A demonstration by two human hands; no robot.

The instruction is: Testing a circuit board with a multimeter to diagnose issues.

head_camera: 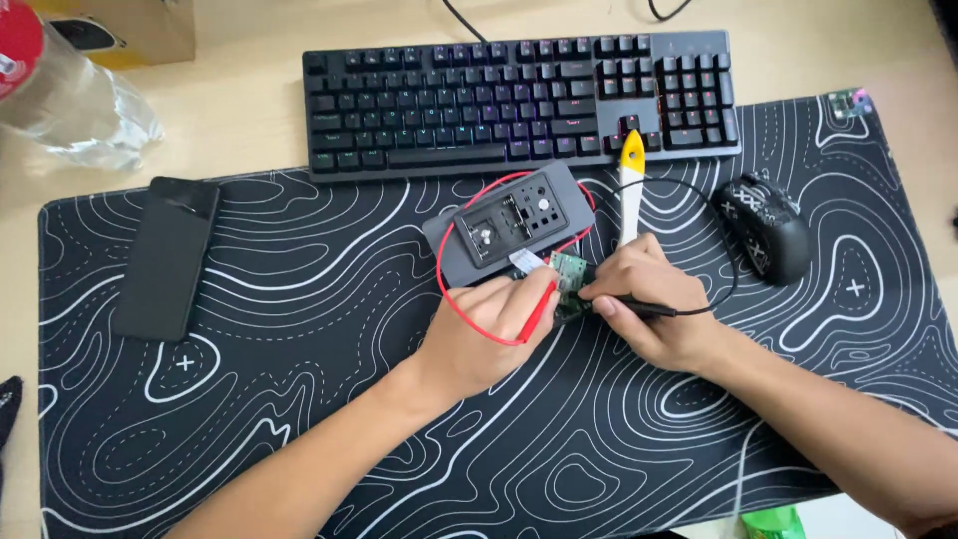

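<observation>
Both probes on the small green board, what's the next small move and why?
Probably hold steady and nudge the red probe tip onto its contact. The left hand and right hand with the black probe both meet at the green board, which lies loose beside the grey device.

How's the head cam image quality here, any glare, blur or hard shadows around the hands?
Head view: even, soft light, only faint shadows under the left hand and right hand. Sharp at the green circuit board and red probe. Mild glare on the plastic bottle and the phone. Slight wide-angle bend along the desk mat edges.
</observation>
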